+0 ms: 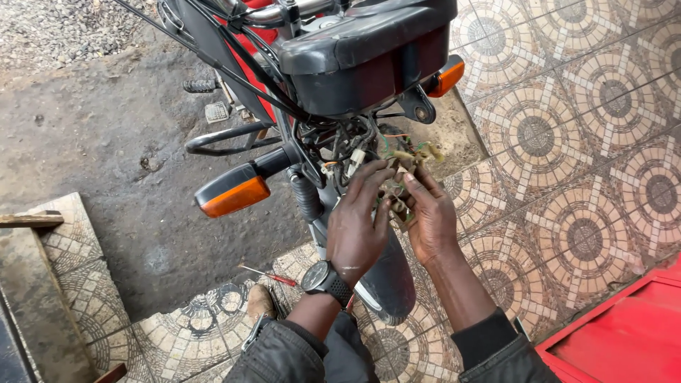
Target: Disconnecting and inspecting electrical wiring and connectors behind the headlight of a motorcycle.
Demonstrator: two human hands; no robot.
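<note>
A red and black motorcycle [355, 50] is seen from behind and above, with its tail light unit, black rear mudguard and two orange turn signals [233, 193]. Below the tail light hangs a tangle of wires and connectors [397, 167], some wrapped in yellowish tape. My left hand [357, 225], with a black wristwatch, has its fingers on this wire bundle. My right hand [431, 216] pinches the same bundle from the right side. Both hands sit just above the rear mudguard [389, 284].
A red-handled screwdriver [269, 274] lies on the patterned tile step [567, 142] near my shoe [259, 301]. Bare dirt ground [92, 135] is at left, with gravel at top left. A red box or lid [624, 333] sits at bottom right.
</note>
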